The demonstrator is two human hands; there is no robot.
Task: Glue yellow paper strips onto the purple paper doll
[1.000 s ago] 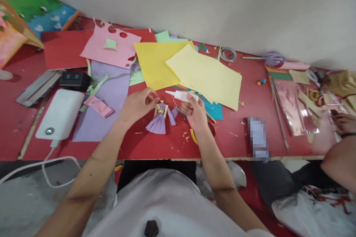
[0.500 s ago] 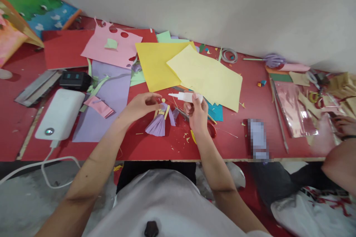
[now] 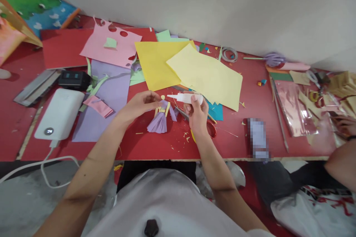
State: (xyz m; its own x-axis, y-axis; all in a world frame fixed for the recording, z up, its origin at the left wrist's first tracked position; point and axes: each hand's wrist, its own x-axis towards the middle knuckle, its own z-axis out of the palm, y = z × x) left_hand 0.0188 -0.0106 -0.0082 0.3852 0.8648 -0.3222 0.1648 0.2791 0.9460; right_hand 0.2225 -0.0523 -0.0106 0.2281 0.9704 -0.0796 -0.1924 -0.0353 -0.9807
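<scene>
A paper doll (image 3: 157, 124) with a pleated purple skirt, yellow arms and a round yellow head is in front of me. My left hand (image 3: 146, 102) pinches it by the shoulder. In my right hand (image 3: 197, 113) is a white glue bottle (image 3: 184, 98), held sideways with its narrow nozzle pointing left, close to the doll's head and apart from it. Scissors (image 3: 211, 129) with red and yellow handles lie partly hidden under my right wrist. A purple paper sleeve shape (image 3: 172, 114) shows at the doll's right side.
Yellow sheets (image 3: 155, 63) lie behind my hands, a purple sheet (image 3: 108, 81) to the left. A white power bank (image 3: 59, 113) with a cable is at far left. On the right are a blurred-out phone (image 3: 258, 139), clear packets (image 3: 296, 107) and another person's hand (image 3: 345, 124).
The doll has shifted slightly right and up with my left hand. The glue nozzle has come a little closer to its head.
</scene>
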